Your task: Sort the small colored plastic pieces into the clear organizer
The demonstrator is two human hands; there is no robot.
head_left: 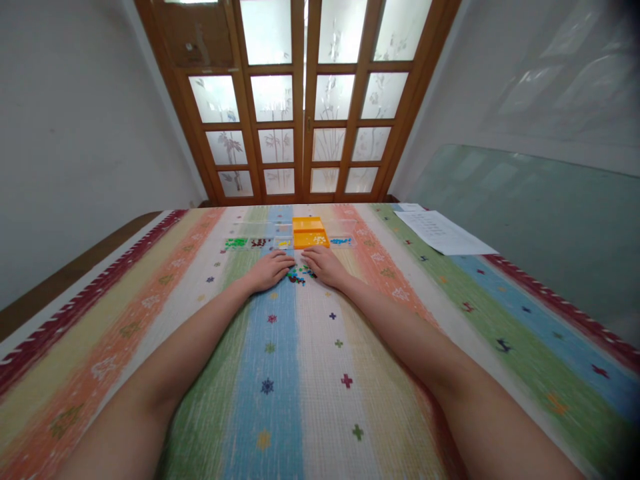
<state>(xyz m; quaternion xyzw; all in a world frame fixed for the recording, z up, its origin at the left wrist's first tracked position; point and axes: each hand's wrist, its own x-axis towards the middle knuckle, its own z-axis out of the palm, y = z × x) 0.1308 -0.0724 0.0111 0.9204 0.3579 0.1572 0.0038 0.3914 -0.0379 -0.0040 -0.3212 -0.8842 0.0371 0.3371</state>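
Observation:
A small loose pile of mixed beads (pixel 299 276), blue, green and dark red, lies on the striped tablecloth between my hands. My left hand (pixel 270 271) rests at the pile's left edge, fingers stretched out over the cloth towards the beads. From the other side, my right hand (pixel 325 265) reaches in with its fingers extended and low, touching or nearly touching the beads. Just behind stands an open orange box (pixel 311 233) with some pale beads inside. Clear boxes hold green beads (pixel 236 243), dark red beads (pixel 260 243), yellow beads (pixel 284 244) and blue beads (pixel 341 241).
The striped tablecloth (pixel 270 427) covers the table. White paper sheets (pixel 445 232) with writing lie at the right rear. A pale green glass panel (pixel 540 220) leans by the right wall. Wooden doors with glass panes (pixel 305 127) rise beyond the table.

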